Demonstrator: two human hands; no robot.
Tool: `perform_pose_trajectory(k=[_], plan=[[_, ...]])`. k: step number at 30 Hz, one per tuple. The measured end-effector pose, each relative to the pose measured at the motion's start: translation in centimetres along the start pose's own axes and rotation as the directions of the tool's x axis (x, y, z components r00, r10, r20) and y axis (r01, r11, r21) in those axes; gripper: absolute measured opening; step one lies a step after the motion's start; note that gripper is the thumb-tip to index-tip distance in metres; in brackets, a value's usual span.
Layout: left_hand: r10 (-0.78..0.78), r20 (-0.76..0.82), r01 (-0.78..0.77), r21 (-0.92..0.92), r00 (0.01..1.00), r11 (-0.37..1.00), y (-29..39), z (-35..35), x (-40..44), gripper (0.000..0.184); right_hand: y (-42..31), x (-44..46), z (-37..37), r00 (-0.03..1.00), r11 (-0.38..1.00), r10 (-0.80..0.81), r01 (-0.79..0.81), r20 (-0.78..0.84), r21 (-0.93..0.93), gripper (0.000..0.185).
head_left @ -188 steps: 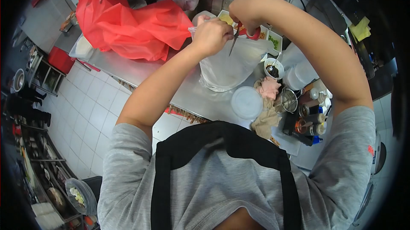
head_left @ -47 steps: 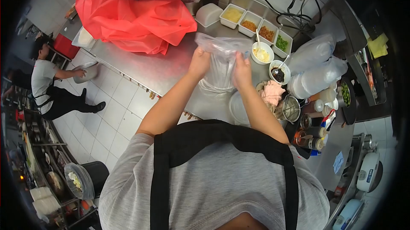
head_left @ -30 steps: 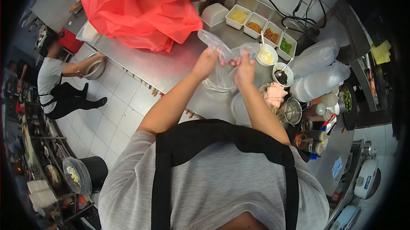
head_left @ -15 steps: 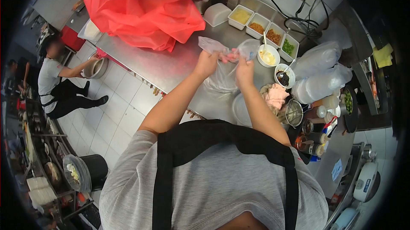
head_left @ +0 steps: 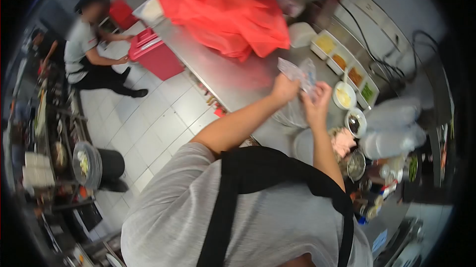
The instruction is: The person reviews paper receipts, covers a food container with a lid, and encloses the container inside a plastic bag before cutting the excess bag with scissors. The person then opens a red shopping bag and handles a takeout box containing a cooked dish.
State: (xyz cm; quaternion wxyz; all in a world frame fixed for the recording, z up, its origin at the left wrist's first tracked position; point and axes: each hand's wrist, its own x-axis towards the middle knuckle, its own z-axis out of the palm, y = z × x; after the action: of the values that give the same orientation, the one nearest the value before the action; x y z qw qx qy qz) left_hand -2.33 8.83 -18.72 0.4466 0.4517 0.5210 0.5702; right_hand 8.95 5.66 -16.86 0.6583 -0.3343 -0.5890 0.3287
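Both hands are at the neck of a clear plastic bag (head_left: 291, 114) above the steel counter. My left hand (head_left: 286, 89) is closed around the gathered top on its left side. My right hand (head_left: 318, 101) pinches the bag close beside it, thumb and fingers bent together. Loose corners of the bag stick up above both hands, and its lower part hangs or rests behind my right wrist. What is inside cannot be made out. Right of my right hand stands a white bowl (head_left: 344, 96) with pale yellow food and a spoon.
A large red plastic sheet (head_left: 223, 14) covers the counter's back left. White tubs of chopped food (head_left: 325, 44) line the wall, near a bowl of dark sauce (head_left: 355, 122) and bagged containers (head_left: 394, 140). At left, a co-worker (head_left: 91, 48) touches a red lidded bin (head_left: 156, 58).
My hands have come closer together, bunching the bag's ends that were held apart. The view has swung left. The co-worker's hands, earlier at a pot, are now on the red bin.
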Motion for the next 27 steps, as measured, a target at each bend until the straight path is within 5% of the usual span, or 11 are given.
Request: perform_pose_trajectory(k=[2,5,8,11,12,15,18,20,23,24,27], plan=[[0.010,-0.034,-0.015,-0.170,0.999,0.985,-0.3,0.4,-0.6,0.013,2.1,-0.5,-2.7,0.948,0.988,0.151,-0.143,0.279,-0.051,0.015],[-0.066,-0.026,0.057,-0.269,0.998,0.961,-0.3,0.6,-1.2,0.012,1.5,0.0,-3.6,0.879,0.940,0.144,0.022,0.455,-0.342,0.016],[-0.081,-0.033,0.059,-0.440,0.996,0.896,1.3,0.4,-1.4,0.014,2.6,0.0,-3.0,0.888,0.914,0.393,-0.405,0.240,0.001,0.019],[-0.082,0.039,0.090,-0.530,0.996,0.843,4.6,-0.1,-1.7,0.013,0.7,0.5,-1.8,0.862,0.846,0.449,-0.495,0.236,0.199,0.024],[-0.071,0.053,0.089,-0.542,0.996,0.836,5.5,0.1,-1.7,0.014,-1.0,0.6,-1.4,0.843,0.859,0.469,-0.505,0.265,0.086,0.030],[0.052,0.032,-0.033,-0.432,0.998,0.901,7.2,1.3,-1.0,0.016,-0.4,0.6,-1.5,0.842,0.960,0.204,-0.271,0.500,0.066,0.034],[0.205,0.102,-0.177,-0.231,0.973,0.957,9.0,2.8,-1.4,0.017,1.7,0.6,-2.8,0.816,0.922,0.169,0.066,0.552,-0.380,0.033],[0.378,0.108,-0.364,-0.127,0.919,0.923,9.1,4.7,-1.6,0.016,2.3,0.9,-2.6,0.838,0.906,0.185,0.057,0.513,-0.420,0.031],[0.130,0.393,-0.010,-0.292,0.910,0.956,13.4,4.5,-4.9,0.015,2.5,1.8,-1.9,0.863,0.889,0.235,-0.005,0.447,-0.457,0.034],[0.251,0.377,-0.214,-0.137,0.892,0.967,12.5,4.5,-4.5,0.020,2.3,1.9,-1.6,0.869,0.885,0.255,-0.033,0.424,-0.465,0.035],[0.564,0.024,-0.563,-0.039,0.825,0.826,11.8,0.3,-4.6,0.064,0.7,0.7,-1.2,0.849,0.841,0.485,-0.518,0.210,0.153,0.036]])
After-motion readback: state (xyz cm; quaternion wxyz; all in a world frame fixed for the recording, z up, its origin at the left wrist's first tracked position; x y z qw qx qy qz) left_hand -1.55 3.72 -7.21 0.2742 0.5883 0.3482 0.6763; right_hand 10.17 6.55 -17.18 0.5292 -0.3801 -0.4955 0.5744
